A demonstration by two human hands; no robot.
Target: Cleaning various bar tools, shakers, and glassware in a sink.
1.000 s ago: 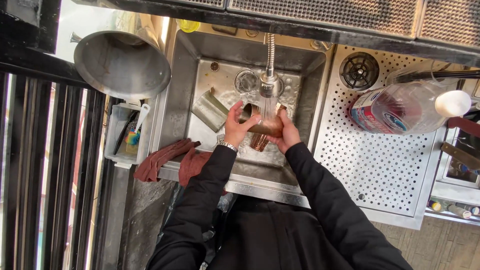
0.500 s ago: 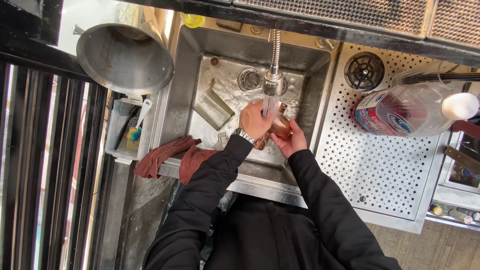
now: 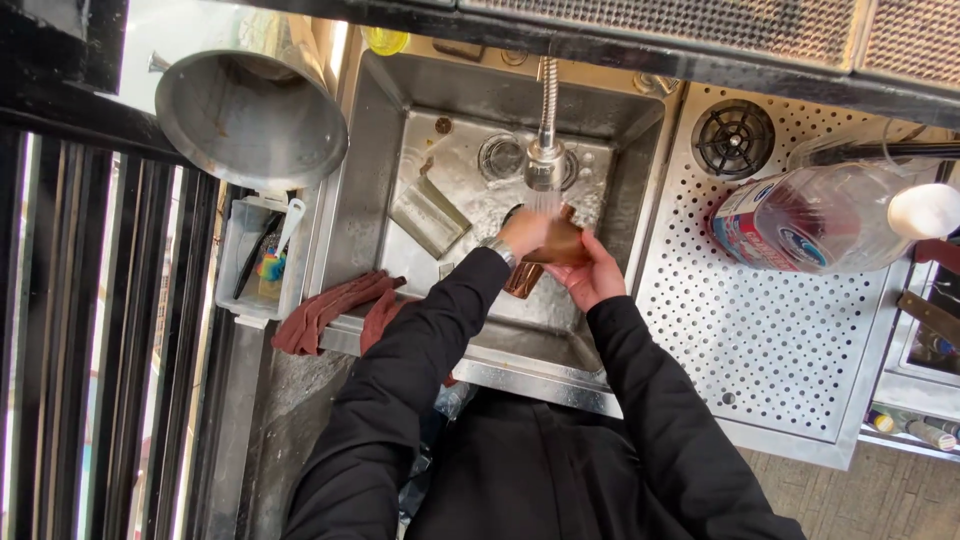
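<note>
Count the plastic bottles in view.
1 clear: a large plastic bottle lying on its side on the perforated drainboard, right of the sink. Small items at the far right edge may be more; unclear.

both arms extended forward, left hand (image 3: 523,232) and right hand (image 3: 592,280) close together, fingers curled

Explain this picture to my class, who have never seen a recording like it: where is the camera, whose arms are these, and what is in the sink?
There is no machine here. The camera sits on a person's head and looks straight down, so the two black sleeves are the wearer's own arms. Both hands meet under running water from the faucet, over a steel sink. The right hand cups a brown object from below, and the left hand presses on it from above. What the object is cannot be told. A reddish cloth hangs over the sink's front edge. To the right, a clear plastic bottle lies on a perforated steel drainboard. A large metal pot stands at upper left.
</note>
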